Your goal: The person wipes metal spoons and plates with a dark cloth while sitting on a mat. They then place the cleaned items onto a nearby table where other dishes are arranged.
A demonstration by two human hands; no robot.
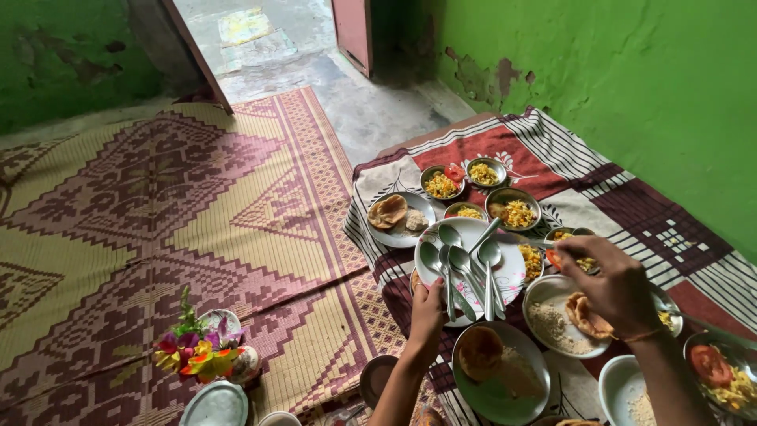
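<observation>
Several steel spoons [465, 268] lie fanned on a white floral plate [511, 276], bowls toward ten o'clock and handles running toward five. The left hand [427, 309] holds this plate by its seven o'clock rim, fingers curled under and thumb on top, so its grip is closed on the plate. The right hand [611, 284] hovers at the plate's three o'clock side, fingers pinched on the end of a spoon handle [536, 242] that reaches across toward the plate; its grip is closed on that spoon.

The plate sits above a striped maroon-and-white cloth [631, 197] spread on the floor beside a green wall [631, 71]. At twelve o'clock from the plate stand small steel bowls of yellow food [514, 211], one with a tomato slice [454, 172]. At eleven o'clock a steel plate [410, 225] carries a puffed flatbread [388, 210]. At five o'clock, under the right hand, another steel plate [552, 315] holds a flatbread and a pale crumbly heap. At six o'clock a greenish plate [505, 386] bears a round brown bread. A dish with tomato and yellow food [721, 371] lies at four o'clock, near the frame's edge.

A woven patterned mat [158, 205] covers the floor toward nine o'clock, and a small bunch of coloured flowers [193, 347] stands at eight o'clock on it.
</observation>
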